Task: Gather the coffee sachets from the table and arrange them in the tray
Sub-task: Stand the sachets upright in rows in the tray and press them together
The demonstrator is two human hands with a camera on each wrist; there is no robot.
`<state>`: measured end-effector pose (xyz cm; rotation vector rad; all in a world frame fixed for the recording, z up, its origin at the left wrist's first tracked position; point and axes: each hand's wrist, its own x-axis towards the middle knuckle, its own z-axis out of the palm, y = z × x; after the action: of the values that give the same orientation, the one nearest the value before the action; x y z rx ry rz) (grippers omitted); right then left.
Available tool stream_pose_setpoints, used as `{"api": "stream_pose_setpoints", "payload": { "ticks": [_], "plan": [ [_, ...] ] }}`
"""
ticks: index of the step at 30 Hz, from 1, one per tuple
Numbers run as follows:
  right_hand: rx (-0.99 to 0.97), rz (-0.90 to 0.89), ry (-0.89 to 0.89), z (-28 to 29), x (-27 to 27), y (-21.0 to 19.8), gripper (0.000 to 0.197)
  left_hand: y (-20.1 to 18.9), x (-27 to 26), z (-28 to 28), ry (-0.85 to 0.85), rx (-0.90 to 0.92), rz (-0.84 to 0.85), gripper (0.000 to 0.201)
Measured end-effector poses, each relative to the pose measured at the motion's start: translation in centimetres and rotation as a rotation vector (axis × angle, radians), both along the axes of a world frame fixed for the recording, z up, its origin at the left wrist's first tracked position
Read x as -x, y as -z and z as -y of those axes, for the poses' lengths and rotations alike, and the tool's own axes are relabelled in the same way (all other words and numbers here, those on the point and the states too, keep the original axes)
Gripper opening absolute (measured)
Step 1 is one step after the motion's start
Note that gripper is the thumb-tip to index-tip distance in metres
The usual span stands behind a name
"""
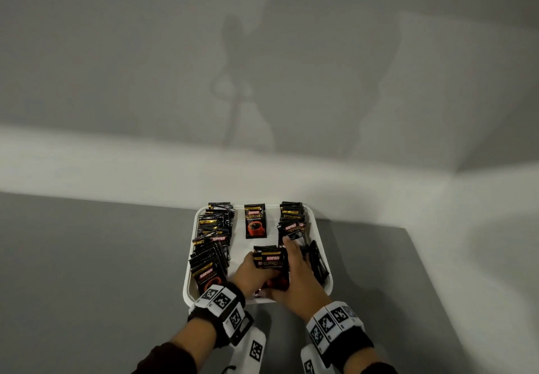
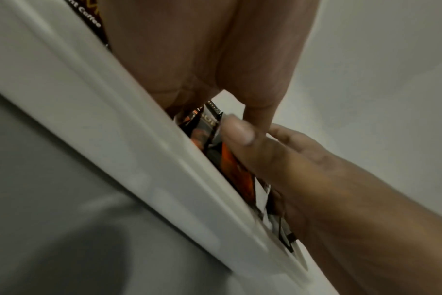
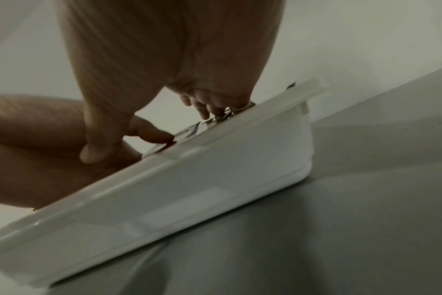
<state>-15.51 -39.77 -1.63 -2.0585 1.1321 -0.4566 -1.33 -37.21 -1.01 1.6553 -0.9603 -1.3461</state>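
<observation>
A white tray (image 1: 240, 248) sits on the grey table, holding black Kopiko coffee sachets. One overlapping row (image 1: 213, 242) runs down its left side and another row (image 1: 291, 219) down its right. A single sachet (image 1: 255, 222) lies flat at the middle back. At the tray's front middle, both hands hold a small stack of sachets (image 1: 269, 260) upright. My left hand (image 1: 250, 274) grips it from the left with the thumb across its face. My right hand (image 1: 297, 271) clasps its right side. The stack (image 2: 230, 165) shows just inside the tray rim (image 2: 114, 119).
The tray stands near the table's far edge, against a pale wall. Bare grey tabletop (image 1: 87, 257) stretches to the left and in front. The table's right edge (image 1: 423, 257) runs close beside the tray. The right wrist view shows the tray's outer wall (image 3: 189, 189).
</observation>
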Motion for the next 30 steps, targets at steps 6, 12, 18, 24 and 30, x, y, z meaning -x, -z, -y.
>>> {"api": "stream_pose_setpoints", "payload": {
  "ticks": [6,12,18,24,30],
  "plan": [
    [0.148,-0.142,-0.176,-0.1,3.5,0.2,0.087,0.6,0.6,0.0,-0.083,-0.026,-0.005,0.043],
    [0.284,-0.436,-0.266,-0.6,4.2,0.9,0.085,0.4,0.2,0.5,-0.031,-0.035,-0.024,0.041],
    [0.286,-0.457,-0.181,-0.5,3.2,1.0,0.077,-0.2,-0.7,1.7,0.002,-0.088,-0.097,0.035],
    [0.279,-0.439,-0.156,-0.8,2.6,1.1,0.073,-1.3,-2.0,2.5,0.103,-0.071,-0.131,0.043],
    [0.334,-0.44,-0.159,-0.7,2.7,1.4,0.067,-1.1,-2.0,1.9,0.119,-0.086,-0.156,0.049]
  ]
}}
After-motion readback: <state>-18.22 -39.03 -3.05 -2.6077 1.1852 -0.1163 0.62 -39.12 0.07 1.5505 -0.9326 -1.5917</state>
